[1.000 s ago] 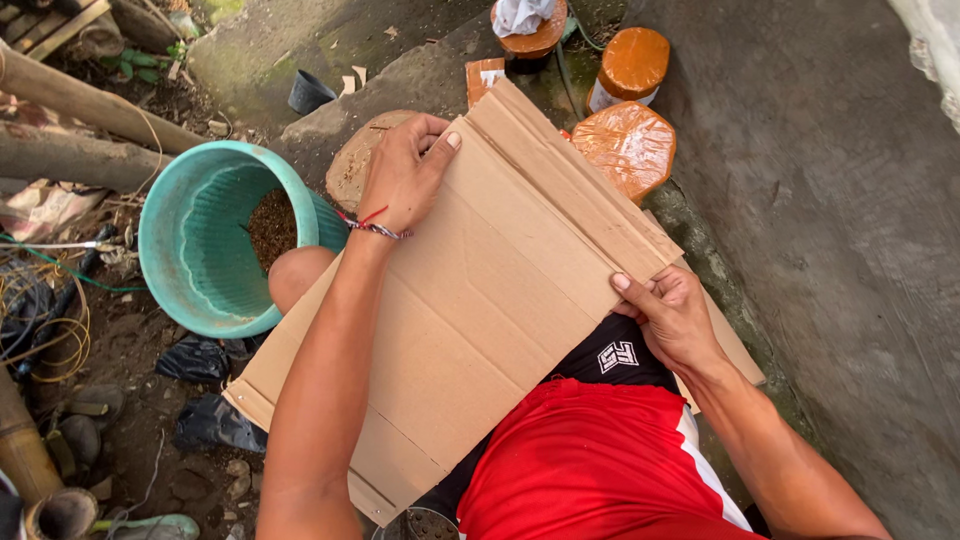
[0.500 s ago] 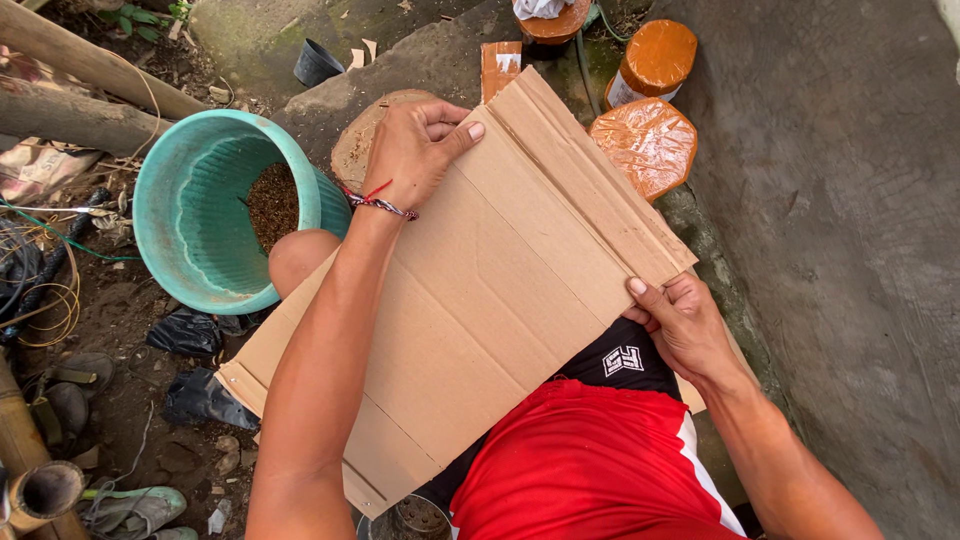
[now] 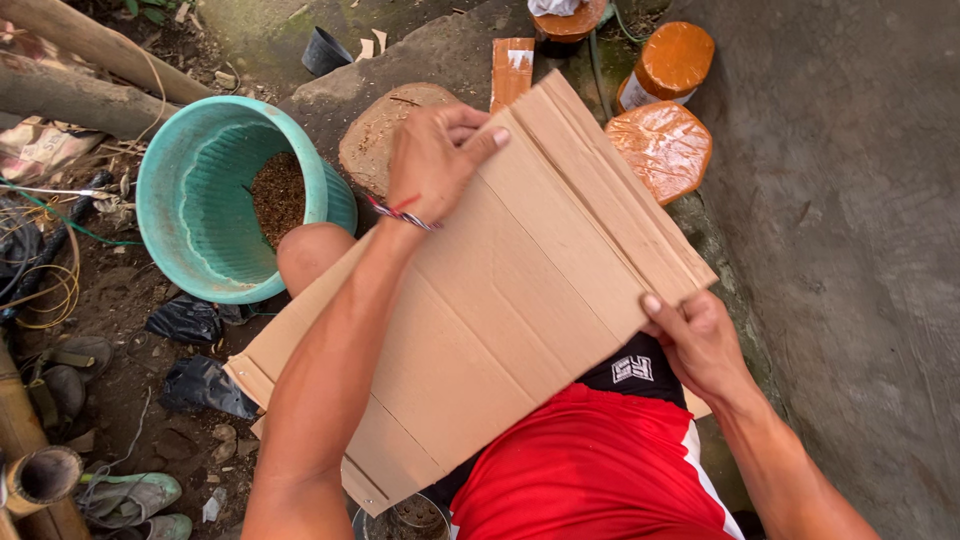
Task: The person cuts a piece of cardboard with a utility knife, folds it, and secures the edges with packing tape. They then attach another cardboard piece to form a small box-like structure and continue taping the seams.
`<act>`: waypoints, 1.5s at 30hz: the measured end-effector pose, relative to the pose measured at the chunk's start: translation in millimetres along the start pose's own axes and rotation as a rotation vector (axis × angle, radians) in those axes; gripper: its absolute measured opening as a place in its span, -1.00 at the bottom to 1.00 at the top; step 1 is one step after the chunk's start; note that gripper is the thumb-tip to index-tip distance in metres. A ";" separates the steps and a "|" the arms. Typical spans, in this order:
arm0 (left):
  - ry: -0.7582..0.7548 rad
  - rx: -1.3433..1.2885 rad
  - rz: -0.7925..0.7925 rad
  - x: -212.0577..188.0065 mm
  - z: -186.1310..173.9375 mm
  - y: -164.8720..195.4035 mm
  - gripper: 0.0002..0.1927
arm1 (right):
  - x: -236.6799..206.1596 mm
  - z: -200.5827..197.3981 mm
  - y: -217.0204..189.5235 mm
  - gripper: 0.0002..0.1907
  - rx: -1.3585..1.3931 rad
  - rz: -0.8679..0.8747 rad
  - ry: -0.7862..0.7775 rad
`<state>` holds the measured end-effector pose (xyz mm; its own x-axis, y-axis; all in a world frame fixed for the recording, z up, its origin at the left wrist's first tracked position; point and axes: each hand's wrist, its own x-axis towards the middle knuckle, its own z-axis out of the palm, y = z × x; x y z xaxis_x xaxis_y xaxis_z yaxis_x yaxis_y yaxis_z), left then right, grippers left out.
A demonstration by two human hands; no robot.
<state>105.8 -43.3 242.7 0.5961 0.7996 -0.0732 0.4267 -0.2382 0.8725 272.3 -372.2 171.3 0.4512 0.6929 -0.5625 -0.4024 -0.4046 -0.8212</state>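
Cardboard sheet (image 3: 500, 310): left grip (image 3: 435, 160) clamps far edge, right grip (image 3: 700, 345) near edge; teal bucket (image 3: 215, 200) crowds left.

The cardboard sheet (image 3: 500, 300) lies across the person's lap, left hand (image 3: 430, 160) on its far edge, right hand (image 3: 700, 345) at its right edge, bucket (image 3: 190, 200) to its left, wrapped blocks (image 3: 662, 150) beyond

Left arm: bare, stretched forward and away from the body, a thread band at the wrist.
Left hand (image 3: 432, 160): palm down, fingers curled, thumb extended to the right.
Right arm: bent, forearm angled inward.
Right hand (image 3: 700, 345): knuckles up, thumb pointing up-left, fingers tucked under.
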 end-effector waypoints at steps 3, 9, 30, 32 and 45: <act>-0.007 -0.036 0.039 -13.4 13.2 5.4 -0.65 | -17.9 -14.6 17.2 -0.40 -0.268 0.040 0.170; -0.027 -0.038 0.080 -20.3 46.7 9.5 -0.69 | -44.3 -50.8 60.9 -0.54 -0.043 -0.025 0.282; -0.949 0.828 -0.511 113.3 -18.2 -244.2 -0.08 | -28.1 -24.7 52.8 -0.83 0.132 -0.089 0.184; -0.944 1.004 -0.265 109.6 -15.8 -256.6 -0.16 | -26.0 -17.5 50.4 -0.91 0.111 0.009 0.256; -0.378 0.498 -0.172 103.7 -65.4 -209.8 -0.77 | -9.4 -20.0 47.1 -0.68 0.120 -0.084 0.160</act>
<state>33.6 125.7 83.7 0.6506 0.6212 -0.4368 0.7478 -0.4234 0.5114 265.1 -409.7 136.0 0.6036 0.6138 -0.5089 -0.4460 -0.2691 -0.8536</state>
